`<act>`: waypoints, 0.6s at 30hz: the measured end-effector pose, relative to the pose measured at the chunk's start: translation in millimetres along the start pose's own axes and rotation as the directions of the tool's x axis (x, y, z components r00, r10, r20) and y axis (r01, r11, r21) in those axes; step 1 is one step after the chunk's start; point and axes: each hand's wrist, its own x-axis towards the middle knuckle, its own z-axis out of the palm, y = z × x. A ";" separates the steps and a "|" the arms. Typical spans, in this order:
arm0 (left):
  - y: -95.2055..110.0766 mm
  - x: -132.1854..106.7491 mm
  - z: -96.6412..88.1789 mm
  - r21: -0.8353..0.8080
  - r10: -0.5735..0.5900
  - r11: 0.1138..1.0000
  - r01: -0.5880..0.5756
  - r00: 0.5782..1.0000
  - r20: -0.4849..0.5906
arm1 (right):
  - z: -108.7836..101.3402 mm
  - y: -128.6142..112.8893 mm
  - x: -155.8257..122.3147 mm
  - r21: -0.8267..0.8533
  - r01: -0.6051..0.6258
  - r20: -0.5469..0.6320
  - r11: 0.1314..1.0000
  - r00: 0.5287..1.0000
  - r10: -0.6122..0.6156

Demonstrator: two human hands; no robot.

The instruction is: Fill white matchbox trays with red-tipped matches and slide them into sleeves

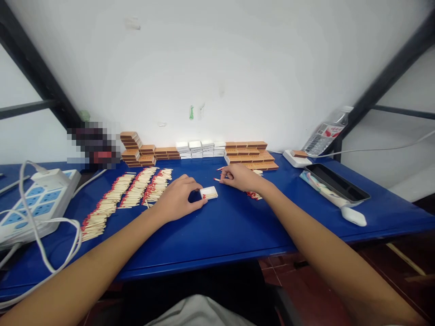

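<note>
My left hand [180,195] grips a small white matchbox tray [211,192] by its left end, thumb and fingers closed on it. A few red-headed matches lie in the tray. Just right of and beyond it, my right hand [240,177] pinches a match [216,179], its red head pointing left. Another match sticks out near the bent fingers; whether it is held I cannot tell. Partly hidden behind that hand is a pile of matches [254,195]. Left of my left hand, matches [110,203] lie in long slanted rows.
Along the wall stand stacks of brown matchboxes [251,156] and white trays [195,149]. To the right are a phone [336,182], a white earphone case [354,216], a white adapter [296,159] and a plastic bottle [328,131]. A power strip [37,203] with loose cables takes up the left.
</note>
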 end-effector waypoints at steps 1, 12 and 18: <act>-0.1 -0.1 0.1 0.000 0.000 1.000 0.000 1.000 -0.001 | 1.3 0.9 0.6 0.006 0.007 0.014 1.000 1.000 -0.007; 2.3 -0.7 -0.4 0.007 -0.016 1.000 0.016 1.000 0.018 | -0.6 -28.0 -14.1 0.209 0.176 0.100 0.962 0.975 -0.200; -0.2 0.3 0.5 0.008 -0.013 1.000 0.013 1.000 0.013 | -7.8 -26.3 -12.8 0.156 0.127 0.005 0.979 0.992 -0.130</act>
